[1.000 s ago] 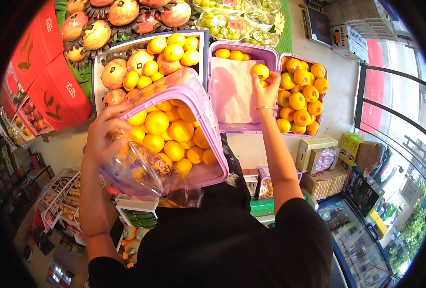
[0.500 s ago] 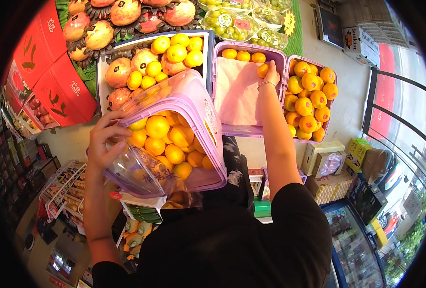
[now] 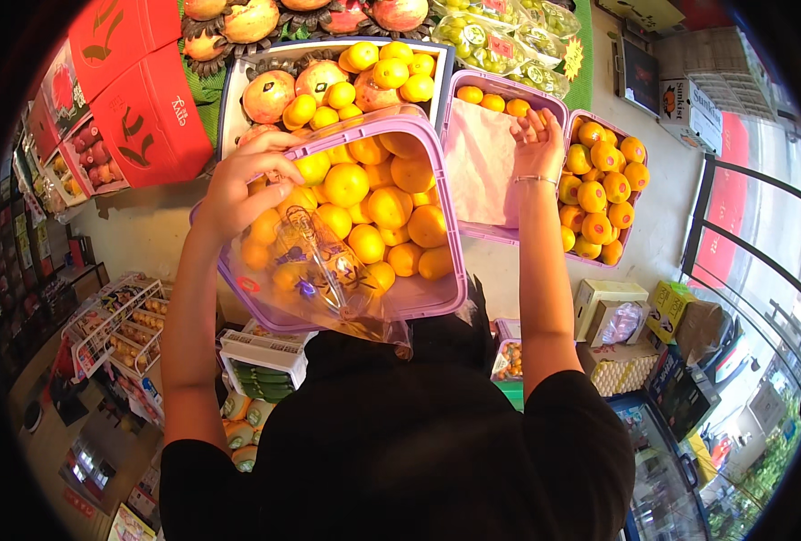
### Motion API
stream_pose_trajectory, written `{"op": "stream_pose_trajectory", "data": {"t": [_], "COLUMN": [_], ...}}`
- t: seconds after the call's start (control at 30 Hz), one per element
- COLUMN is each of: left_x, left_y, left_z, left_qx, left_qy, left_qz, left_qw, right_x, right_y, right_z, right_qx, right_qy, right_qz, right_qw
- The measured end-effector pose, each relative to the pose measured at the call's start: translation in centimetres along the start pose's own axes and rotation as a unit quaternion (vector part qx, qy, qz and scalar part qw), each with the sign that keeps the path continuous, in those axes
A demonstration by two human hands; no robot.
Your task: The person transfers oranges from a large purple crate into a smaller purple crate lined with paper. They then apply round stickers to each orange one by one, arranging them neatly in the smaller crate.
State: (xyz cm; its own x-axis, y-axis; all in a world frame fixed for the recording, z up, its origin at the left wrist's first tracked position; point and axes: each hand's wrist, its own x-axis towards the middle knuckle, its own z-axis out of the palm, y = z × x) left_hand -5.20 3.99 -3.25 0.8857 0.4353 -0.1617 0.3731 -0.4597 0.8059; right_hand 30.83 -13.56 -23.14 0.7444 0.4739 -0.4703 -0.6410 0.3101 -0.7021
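Note:
My left hand grips the near-left rim of a lilac plastic basket heaped with oranges, held up and tilted in front of me. A crumpled clear plastic bag is pinched against the same rim. My right hand reaches into a second lilac basket lined with pink paper. Its fingers are spread at the far end, beside a short row of oranges. A thin bracelet circles that wrist.
A third lilac basket of oranges stands to the right. Behind is a tray of oranges and large red fruit, with packs of green grapes and red cartons. Cardboard boxes and shelves sit below.
My right hand carried an orange to the far end of the lined basket and now rests there with spread fingers. The held basket shifted slightly right and up.

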Motion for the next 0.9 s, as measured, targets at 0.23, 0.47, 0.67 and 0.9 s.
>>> {"op": "stream_pose_trajectory", "data": {"t": [0.23, 0.47, 0.67, 0.9], "left_x": [-0.6, -0.3, 0.0, 0.4], "left_y": [-0.7, -0.5, -1.8, -2.5], "left_z": [-0.8, -1.1, -1.2, -1.1], "left_qx": [-0.150, -0.183, -0.161, -0.175], "left_qy": [-0.031, -0.067, -0.063, -0.087], "left_qz": [-0.001, -0.028, 0.009, 0.031], "left_qw": [0.988, 0.981, 0.985, 0.980], "right_x": [-20.7, -22.0, -24.4, -26.2], "right_y": [-5.3, 1.2, 3.6, 6.1], "right_z": [11.1, 8.5, 8.1, 8.4], "right_qx": [-0.492, -0.666, -0.711, -0.601], "right_qy": [-0.438, -0.566, -0.535, -0.539], "right_qz": [-0.402, -0.372, -0.354, -0.372], "right_qw": [0.636, 0.312, 0.288, 0.458]}}
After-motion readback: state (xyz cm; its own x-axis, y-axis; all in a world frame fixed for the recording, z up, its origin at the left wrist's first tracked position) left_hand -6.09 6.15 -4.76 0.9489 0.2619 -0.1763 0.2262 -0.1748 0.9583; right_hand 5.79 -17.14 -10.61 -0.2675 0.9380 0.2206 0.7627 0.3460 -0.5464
